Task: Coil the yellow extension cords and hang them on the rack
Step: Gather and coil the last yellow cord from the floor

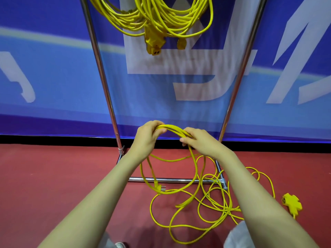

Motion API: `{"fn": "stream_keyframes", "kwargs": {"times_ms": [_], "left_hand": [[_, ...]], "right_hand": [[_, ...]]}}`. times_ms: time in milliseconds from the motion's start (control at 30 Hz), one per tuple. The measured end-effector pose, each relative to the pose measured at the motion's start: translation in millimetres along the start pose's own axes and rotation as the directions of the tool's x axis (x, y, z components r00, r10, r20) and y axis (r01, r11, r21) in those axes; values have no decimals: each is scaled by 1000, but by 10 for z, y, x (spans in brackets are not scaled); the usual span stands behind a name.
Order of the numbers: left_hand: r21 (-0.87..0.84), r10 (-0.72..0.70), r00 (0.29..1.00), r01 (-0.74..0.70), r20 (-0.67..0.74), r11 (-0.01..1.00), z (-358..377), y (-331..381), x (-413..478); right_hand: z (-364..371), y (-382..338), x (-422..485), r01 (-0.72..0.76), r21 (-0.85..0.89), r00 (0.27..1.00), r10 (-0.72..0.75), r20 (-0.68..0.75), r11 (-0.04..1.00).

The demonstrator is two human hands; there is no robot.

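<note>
A person stands facing a chrome rack [100, 68], both bare arms stretched forward and down. The left hand [148, 138] and the right hand [202, 142] are close together, just above the base of the rack, and between them they hold several loops of a yellow extension cord [172, 128]. The left hand's fingers [152, 123] are curled over the top of the bundled loops and clamped on them. The right hand's fingers are closed round the same bundle just beside it, thumb underneath.

From the hands the gathered loops hang down in front of the rack's low cross bar. A plug [159, 187] dangles at the bottom of one loop, near that bar. The rest of the cord lies in loose, overlapping rings on the red floor [53, 176], to the right of the person's feet, some of it draped across the rack's base corner. It ends in a yellow socket block [292, 205] lying on the floor at the far right.

High on the rack, between its two slanting uprights, hang coiled cords [152, 15], also yellow, in thick bunches, with two socket ends dangling below them. Behind the rack stands a blue banner [53, 77] with large white lettering.
</note>
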State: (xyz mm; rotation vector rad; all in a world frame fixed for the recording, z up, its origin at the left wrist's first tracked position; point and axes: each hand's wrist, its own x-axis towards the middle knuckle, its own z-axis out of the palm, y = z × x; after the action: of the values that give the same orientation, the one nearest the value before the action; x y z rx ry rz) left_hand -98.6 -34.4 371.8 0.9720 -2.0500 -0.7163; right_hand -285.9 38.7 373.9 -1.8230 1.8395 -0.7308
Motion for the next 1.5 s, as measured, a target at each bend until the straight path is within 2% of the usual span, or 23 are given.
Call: {"fn": "stream_keyframes", "kwargs": {"times_ms": [100, 200, 267, 300, 367, 433, 500, 567, 700, 933, 1067, 1233, 1333, 1500], "left_hand": [[179, -9, 984, -24, 178, 983, -68, -71, 36], [364, 35, 965, -132, 259, 922, -121, -145, 57], [321, 107, 956, -196, 275, 927, -139, -153, 50], [245, 88, 957, -159, 278, 956, -157, -121, 34], [47, -33, 943, 18, 332, 999, -194, -65, -5], [-102, -77, 917, 127, 392, 987, -220, -44, -35], [-151, -73, 904, 149, 422, 977, -234, -29, -48], [-214, -103, 884, 222, 457, 951, -230, -11, -43], [-289, -143, 837, 335, 527, 897, -200, 3, -39], [-231, -180, 808, 362, 561, 903, -203, -40, -32], [-322, -152, 835, 363, 528, 874, -203, -13, -35], [-352, -118, 890, 293, 441, 889, -230, 28, -25], [-336, -109, 928, 236, 357, 912, -228, 17, -15], [-139, -87, 957, 129, 276, 982, -259, -25, 25]], "right_hand": [[-23, 1, -10, -5, 115, 997, -4, 81, 993], [-56, 26, -23, -1, 254, 990, -35, 139, 967], [-82, 37, -34, -24, 356, 983, -42, 177, 934], [-97, 42, -40, -35, 396, 981, -45, 189, 917], [-141, 47, -57, -34, 417, 979, -53, 196, 908], [-173, 54, -71, -4, 325, 980, -60, 188, 946], [-163, 77, -75, 50, 115, 988, -66, 138, 992], [-119, 101, -64, 78, -44, 996, -77, 34, 996], [-66, 136, 7, 110, -211, 987, -132, -93, 971], [-11, 214, 77, 81, -280, 980, -127, -151, 957], [1, 257, 97, 99, -206, 956, -151, -252, 973], [28, 235, 100, 33, -235, 974, -85, -211, 971], [-5, 177, 39, -26, -147, 992, 7, -124, 989], [11, 106, 7, -33, 99, 994, 43, -96, 995]]}}
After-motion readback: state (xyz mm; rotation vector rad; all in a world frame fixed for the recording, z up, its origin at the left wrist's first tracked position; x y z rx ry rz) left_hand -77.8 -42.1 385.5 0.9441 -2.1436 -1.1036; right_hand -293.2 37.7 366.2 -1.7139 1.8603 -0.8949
